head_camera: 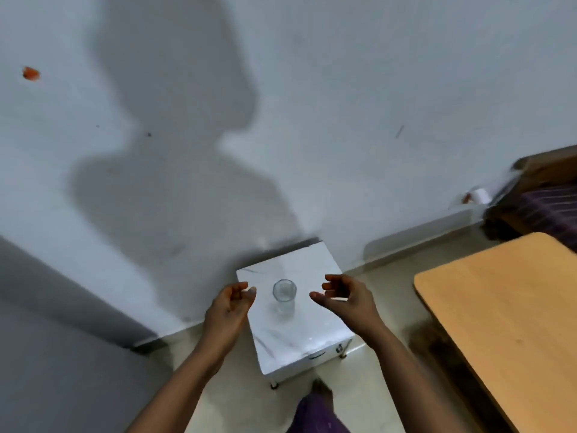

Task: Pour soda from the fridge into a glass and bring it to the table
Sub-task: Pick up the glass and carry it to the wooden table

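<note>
Fingers on both hands are loosely curled and spread, gripping nothing. Left hand (pixel 232 303) and right hand (pixel 345 295) hover on either side of the clear, straight-sided drinking glass (pixel 284 297), near it, not touching.

Glass stands upright, lower centre of frame, on the small white marble-patterned cabinet (pixel 296 339) against the pale wall (pixel 343 104). Looks empty, no liquid visible, though it's small and slightly blurred.

Handling, my read:
- empty, so light, one hand is enough
- rigid, smooth wall, likely slippery if wet or condensed once cold soda is in
- fragile, and the floor below looks hard, so a drop probably breaks it
- tall and narrow, tips easily if nudged at the rim

Where to grip: wrap around mid-body, thumb opposite fingers, below the rim. Don't pinch the rim. Once filled, take it lower on the body and keep it vertical.

Task status: early. No soda bottle in view. Grey panel at lower left (pixel 46 354) may be the fridge, can't confirm. Light wooden table with rounded corner (pixel 515 323) sits at lower right, well apart from the cabinet, and is probably the destination.
</note>
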